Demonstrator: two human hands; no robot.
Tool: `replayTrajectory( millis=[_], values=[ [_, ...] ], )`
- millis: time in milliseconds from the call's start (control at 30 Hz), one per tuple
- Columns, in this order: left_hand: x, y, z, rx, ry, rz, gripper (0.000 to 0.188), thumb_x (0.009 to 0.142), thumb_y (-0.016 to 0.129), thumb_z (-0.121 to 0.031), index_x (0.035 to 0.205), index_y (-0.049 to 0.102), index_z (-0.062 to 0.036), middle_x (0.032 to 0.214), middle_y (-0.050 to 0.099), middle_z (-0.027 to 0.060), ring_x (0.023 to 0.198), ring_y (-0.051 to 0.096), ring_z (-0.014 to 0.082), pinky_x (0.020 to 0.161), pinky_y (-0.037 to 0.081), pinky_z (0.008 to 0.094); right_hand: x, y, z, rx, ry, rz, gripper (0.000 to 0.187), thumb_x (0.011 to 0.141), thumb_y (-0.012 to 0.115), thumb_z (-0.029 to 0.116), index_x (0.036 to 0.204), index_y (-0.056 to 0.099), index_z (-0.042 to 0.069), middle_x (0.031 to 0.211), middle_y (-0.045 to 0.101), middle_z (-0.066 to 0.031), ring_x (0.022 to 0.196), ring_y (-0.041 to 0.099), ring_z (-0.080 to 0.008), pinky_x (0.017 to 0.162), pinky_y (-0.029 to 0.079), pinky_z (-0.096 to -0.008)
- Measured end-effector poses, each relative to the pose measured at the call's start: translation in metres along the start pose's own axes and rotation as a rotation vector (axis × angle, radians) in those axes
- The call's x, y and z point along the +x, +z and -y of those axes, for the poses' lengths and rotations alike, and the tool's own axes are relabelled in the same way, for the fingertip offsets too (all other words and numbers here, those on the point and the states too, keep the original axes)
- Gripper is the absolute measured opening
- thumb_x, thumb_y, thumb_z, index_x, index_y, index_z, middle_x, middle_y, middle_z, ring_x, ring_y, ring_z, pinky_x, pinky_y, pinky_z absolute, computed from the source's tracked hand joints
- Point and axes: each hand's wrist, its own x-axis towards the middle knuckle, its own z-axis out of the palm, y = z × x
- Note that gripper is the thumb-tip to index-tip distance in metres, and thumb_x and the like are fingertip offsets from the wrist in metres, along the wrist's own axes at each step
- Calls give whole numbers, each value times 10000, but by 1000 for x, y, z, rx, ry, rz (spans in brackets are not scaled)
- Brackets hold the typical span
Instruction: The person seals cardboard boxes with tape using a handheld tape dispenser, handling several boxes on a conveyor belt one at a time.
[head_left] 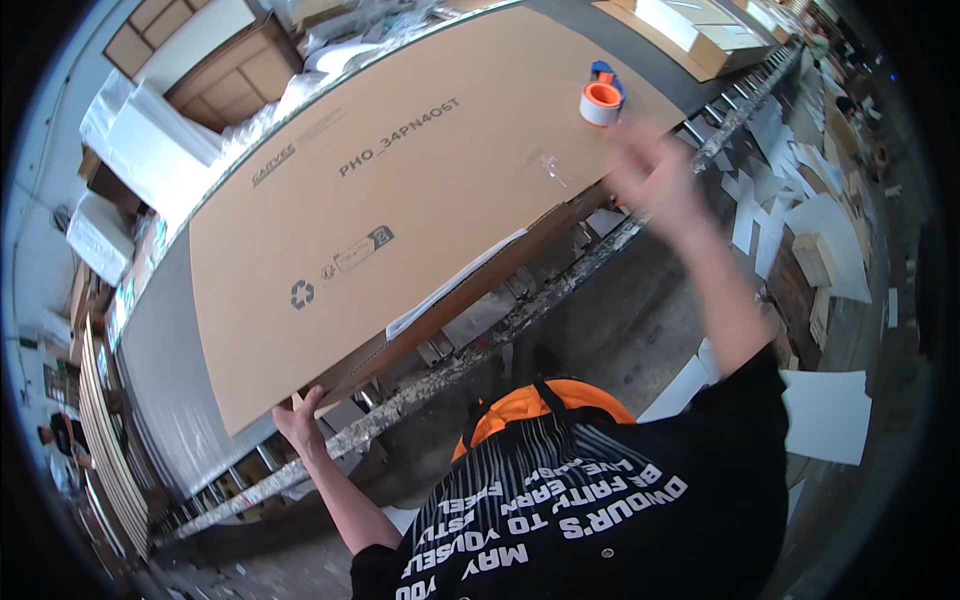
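Note:
A large flat cardboard box [430, 200] with dark print lies across the conveyor in front of me. My left hand [300, 422] grips its near edge by the left corner, the thumb against the side and some fingers hidden. White material [455, 283] shows along the partly open near side. A piece of clear tape [552, 170] shines on the right part of the top. Beyond it stands a tape dispenser [601, 102], blue and orange with a white roll. My right hand [650, 175], smeared by motion, is above the box's near right edge, closest to the dispenser but apart from it.
The roller conveyor's worn rail [400, 405] runs between me and the box. Farther along it lies another open carton [690, 40] with white panels. White boards and scraps [835, 235] litter the right side. Wrapped white packages [150, 140] and stacked boards [115, 440] stand left.

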Motion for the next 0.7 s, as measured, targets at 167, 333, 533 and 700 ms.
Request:
replayTrajectory(
  millis=[167,333,533,700],
  values=[
    [33,-4,-15,119,-18,-141,485,723,779,30,1177,609,26,1107,666,88,989,645,182,888,529,321,-112,162,-75,-474,-87,-154,524,839,722,282,1218,614,-64,1230,620,-279,1229,547,-454,1080,420,-522],
    [31,10,-15,-7,204,-226,303,737,703,80,1027,632,26,972,661,69,820,626,142,719,519,290,-102,182,-64,-471,-195,-287,754,847,741,353,1416,449,-45,1352,506,-313,1284,457,-525,1075,384,-606],
    [26,29,-27,-320,-192,-235,329,724,480,138,1018,577,26,877,608,61,597,496,122,473,362,237,-92,189,-86,-488,-171,-260,923,756,818,454,1475,403,52,1465,408,-233,1367,333,-526,1115,336,-606],
    [7,83,-56,-655,-522,-161,374,851,584,51,1209,484,20,1167,569,116,909,573,213,708,519,298,-91,195,-88,-452,-99,-294,865,537,949,276,1288,540,147,1367,465,-124,1359,347,-455,1108,366,-557]
  ],
)
